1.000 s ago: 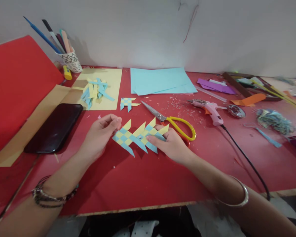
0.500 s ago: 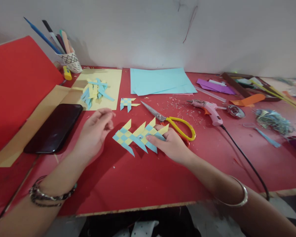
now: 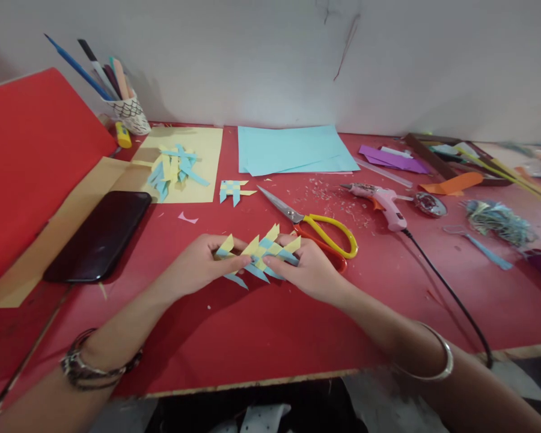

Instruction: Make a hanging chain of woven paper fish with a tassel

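Between my two hands is a woven paper fish (image 3: 267, 245) in yellow and light blue checks, with pointed strip ends sticking out above and below. My left hand (image 3: 210, 261) pinches its left part, thumb on top, covering much of that end. On the right part, my right hand (image 3: 309, 267) grips with the thumb in front and fingers behind. A smaller woven paper fish (image 3: 234, 190) in the same colours lies flat on the red table just beyond. Scissors (image 3: 315, 224) with yellow and red handles rest behind my right hand.
Beyond are blue paper sheets (image 3: 293, 149) and a yellow sheet (image 3: 202, 162) with cut paper strips (image 3: 175, 168). A phone (image 3: 101, 234) lies left, near a pen cup (image 3: 133, 113). To the right are a pink glue gun (image 3: 385, 207), its cord (image 3: 448, 291) and a tassel bundle (image 3: 500, 221).
My left hand has moved right and down and taken hold of the fish's left part. A small pink paper scrap, previously hidden behind that hand, now shows. My right hand keeps its grip.
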`<state>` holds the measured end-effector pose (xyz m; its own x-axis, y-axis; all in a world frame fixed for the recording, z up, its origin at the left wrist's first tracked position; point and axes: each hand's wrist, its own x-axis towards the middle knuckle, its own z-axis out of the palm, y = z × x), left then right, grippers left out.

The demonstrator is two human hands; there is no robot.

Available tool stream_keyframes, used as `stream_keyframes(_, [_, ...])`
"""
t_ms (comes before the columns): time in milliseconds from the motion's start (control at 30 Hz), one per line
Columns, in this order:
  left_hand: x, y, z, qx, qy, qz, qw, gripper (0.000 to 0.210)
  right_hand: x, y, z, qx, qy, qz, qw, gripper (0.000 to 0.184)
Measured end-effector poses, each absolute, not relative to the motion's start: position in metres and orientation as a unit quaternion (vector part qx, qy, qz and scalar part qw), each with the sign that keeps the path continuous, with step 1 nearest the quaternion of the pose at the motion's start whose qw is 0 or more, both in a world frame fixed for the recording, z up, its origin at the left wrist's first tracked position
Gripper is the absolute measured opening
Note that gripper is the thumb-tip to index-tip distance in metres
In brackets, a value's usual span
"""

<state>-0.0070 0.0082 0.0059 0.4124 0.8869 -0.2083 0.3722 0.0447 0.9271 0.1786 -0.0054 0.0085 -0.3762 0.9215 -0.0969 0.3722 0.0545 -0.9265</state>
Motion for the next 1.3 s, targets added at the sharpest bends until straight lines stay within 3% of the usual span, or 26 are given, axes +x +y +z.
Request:
stream_keyframes(633, [-0.0023,0.0062,0.0069,0.689,0.486,0.288,0.453,0.024,0.1786,-0.0074,0.0061,-0.461,-0.692,0.468,0.298,0.022])
stream_keyframes(1300, [-0.0085,0.0106,0.0022,0.674,0.495,0.262,0.482,0.025,0.1799,-0.0046,0.0074,-0.487,-0.678,0.447,0.321,0.022])
